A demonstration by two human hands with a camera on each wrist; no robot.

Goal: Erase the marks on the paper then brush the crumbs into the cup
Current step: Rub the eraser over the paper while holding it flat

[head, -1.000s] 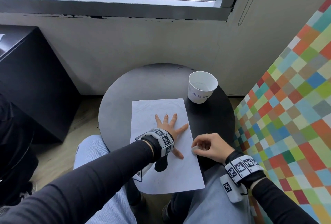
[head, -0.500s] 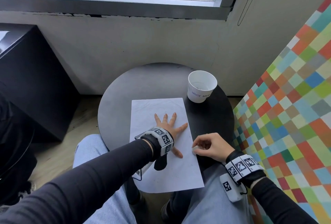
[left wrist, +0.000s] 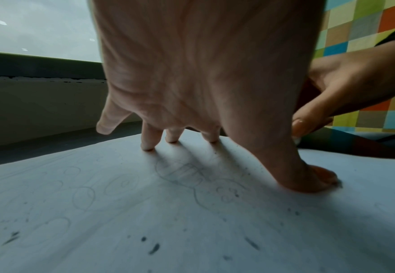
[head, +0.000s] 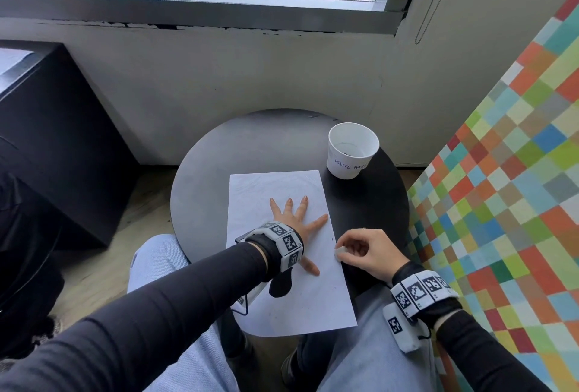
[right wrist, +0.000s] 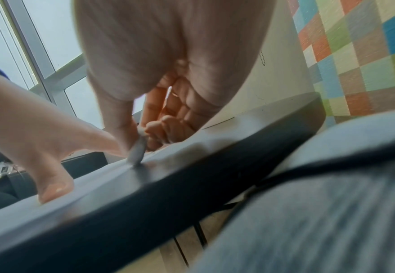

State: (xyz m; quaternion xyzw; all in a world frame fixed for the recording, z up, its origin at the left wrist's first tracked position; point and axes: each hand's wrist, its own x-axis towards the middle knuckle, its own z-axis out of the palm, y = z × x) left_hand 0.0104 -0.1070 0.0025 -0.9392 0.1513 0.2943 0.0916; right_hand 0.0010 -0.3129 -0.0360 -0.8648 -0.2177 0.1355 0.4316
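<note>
Cup point(head: 351, 150) upright (dark specks inside), beside paper point(head: 294, 297)

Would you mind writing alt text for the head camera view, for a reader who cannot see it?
A person's left hand presses flat on a sheet of paper on a round dark table, while the right hand pinches a small eraser at the paper's right edge. A white paper cup stands beyond.

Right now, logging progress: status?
Left hand flat on white paper sheet. Right hand pinches small white eraser. White paper cup clear.
</note>
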